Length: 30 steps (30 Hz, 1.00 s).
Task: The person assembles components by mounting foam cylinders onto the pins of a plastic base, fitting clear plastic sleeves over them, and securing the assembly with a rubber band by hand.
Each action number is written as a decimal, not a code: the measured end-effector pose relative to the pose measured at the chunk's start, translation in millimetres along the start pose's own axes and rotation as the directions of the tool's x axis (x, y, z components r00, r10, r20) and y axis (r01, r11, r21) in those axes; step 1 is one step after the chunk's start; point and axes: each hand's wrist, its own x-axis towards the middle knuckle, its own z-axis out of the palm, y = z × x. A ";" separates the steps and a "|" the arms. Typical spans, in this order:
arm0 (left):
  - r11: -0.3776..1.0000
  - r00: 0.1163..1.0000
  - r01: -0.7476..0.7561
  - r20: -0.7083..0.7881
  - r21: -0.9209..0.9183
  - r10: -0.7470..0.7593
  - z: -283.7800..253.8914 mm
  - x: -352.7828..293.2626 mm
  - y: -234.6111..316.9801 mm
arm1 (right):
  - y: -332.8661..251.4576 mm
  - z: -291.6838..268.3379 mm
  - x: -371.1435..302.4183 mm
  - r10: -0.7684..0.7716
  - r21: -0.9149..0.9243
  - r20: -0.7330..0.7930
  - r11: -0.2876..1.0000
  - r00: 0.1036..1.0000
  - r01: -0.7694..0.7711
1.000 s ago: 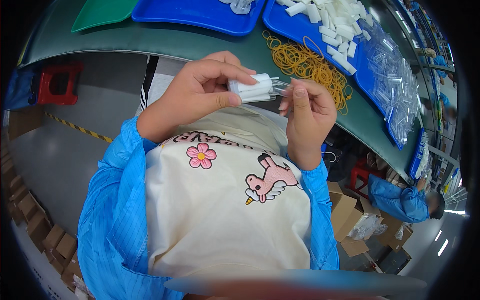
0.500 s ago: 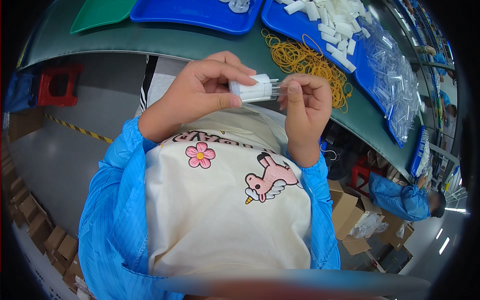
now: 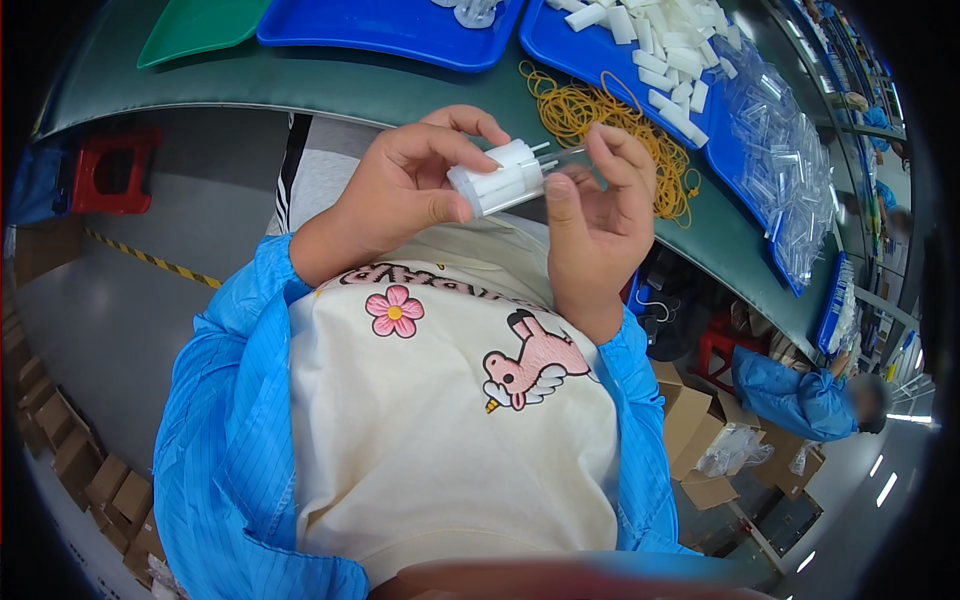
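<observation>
Fingers and thumb of my left hand [image 3: 420,172] are wrapped round a stubby white plastic cylinder [image 3: 505,180], tilted up to the right, with a clear rim at its left end. Thin pale rods [image 3: 543,153] stick out of its right end. My right hand [image 3: 605,205] pinches a clear plastic tube [image 3: 568,163] between thumb and fingers. The tube lies round or against the rod ends; which of these I cannot tell. Just beyond my right hand lies a heap of yellow rubber bands [image 3: 575,108] on the green table [image 3: 330,88].
A blue tray [image 3: 545,40] holds many white plastic pieces [image 3: 655,50]; clear plastic tubes [image 3: 785,160] are piled beside them. Another blue tray [image 3: 380,40] and a green tray [image 3: 195,35] sit at the far left. A person in blue [image 3: 790,395] works at the right.
The white cylinder has tilted, its right end now higher. My right hand has turned and spread its fingers somewhat, and the clear tube shows more plainly.
</observation>
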 end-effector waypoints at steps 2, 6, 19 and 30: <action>1.000 1.000 -0.015 -0.001 0.007 0.015 -1.3 0.8 -2.5 | 3.2 5.4 -0.4 -0.049 -0.009 0.041 0.999 0.998 0.049; 0.999 0.999 -0.035 0.001 0.033 0.035 -1.8 -1.3 -3.9 | -3.7 17.2 -3.8 -0.048 0.065 0.135 0.997 0.990 0.040; 0.925 0.960 0.273 0.016 -0.264 -0.279 0.6 -3.2 5.8 | -2.1 -7.5 5.4 -0.232 0.123 0.233 0.970 0.944 0.208; 0.897 0.963 0.270 0.094 -0.350 -0.253 -10.1 -6.4 0.9 | -8.5 -14.6 22.9 -0.430 -0.121 0.423 0.846 0.798 0.520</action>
